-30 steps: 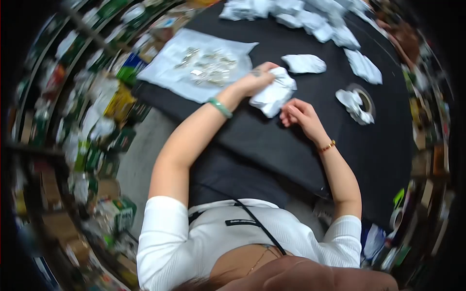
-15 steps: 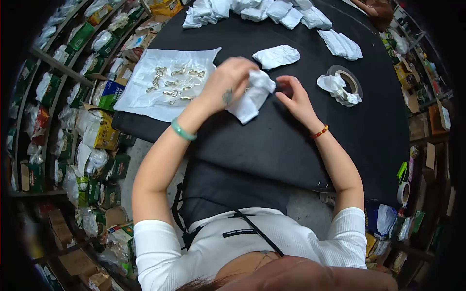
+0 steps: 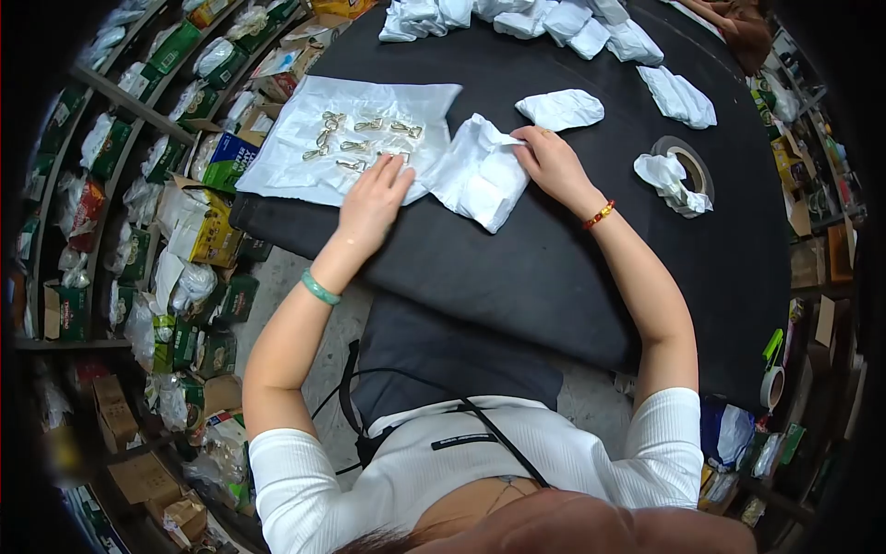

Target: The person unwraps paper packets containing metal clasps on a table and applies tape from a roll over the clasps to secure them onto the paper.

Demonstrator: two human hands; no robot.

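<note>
Gold-toned metal snap hooks [image 3: 369, 124] lie spread in several small groups on a flat white plastic bag [image 3: 286, 175]. My left hand [image 3: 371, 205] rests over the front edge of that bag, fingers stretched toward the nearest hooks, partly covering them. Between my hands lies a white plastic packet [image 3: 484, 175], partly unfolded and touching the flat bag's right edge. The fingers of my right hand [image 3: 554, 166] pinch the packet's upper right corner. Just behind that hand is a folded white packet [image 3: 561, 109].
More folded white packets [image 3: 517, 18] are piled at the table's far side, with another packet [image 3: 678, 96] at right. A tape roll [image 3: 697, 175] has crumpled white plastic on it. Shelves of boxes [image 3: 194, 222] flank the black table [image 3: 591, 286]. Another person's arm [image 3: 706, 14] shows at top right.
My left hand has left the white packet and moved down-left to the snap hooks. The packet has opened out flatter, and my right hand has come onto its corner. The view has shifted slightly.
</note>
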